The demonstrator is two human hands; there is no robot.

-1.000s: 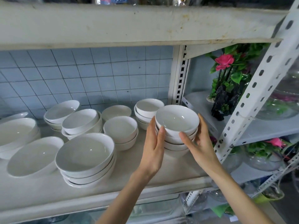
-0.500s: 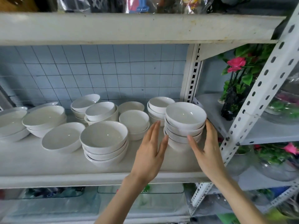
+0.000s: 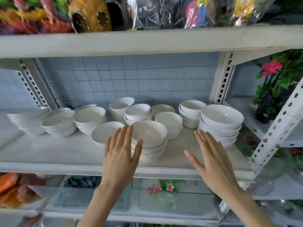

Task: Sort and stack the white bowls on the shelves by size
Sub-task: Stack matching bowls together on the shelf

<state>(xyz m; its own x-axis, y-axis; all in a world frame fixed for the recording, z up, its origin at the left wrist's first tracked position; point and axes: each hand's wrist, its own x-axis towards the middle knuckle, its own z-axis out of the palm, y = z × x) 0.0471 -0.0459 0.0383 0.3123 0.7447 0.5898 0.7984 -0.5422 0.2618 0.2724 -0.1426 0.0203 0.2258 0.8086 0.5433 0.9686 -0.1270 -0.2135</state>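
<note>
White bowls (image 3: 168, 122) sit in stacks on the middle shelf (image 3: 49, 153), where the left hand (image 3: 120, 154), fingers straight and empty, is raised before the central stack (image 3: 150, 136) and the right hand (image 3: 211, 163), equally flat and empty, is just beside the right-hand stack (image 3: 221, 123).

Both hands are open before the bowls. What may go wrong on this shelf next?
1. The right stack is tall and stands near the end of the shelf; a nudge from the right hand might topple it.
2. The top bowl of a back stack sits tilted; it may slide off if the bowls beside it get bumped.
</note>
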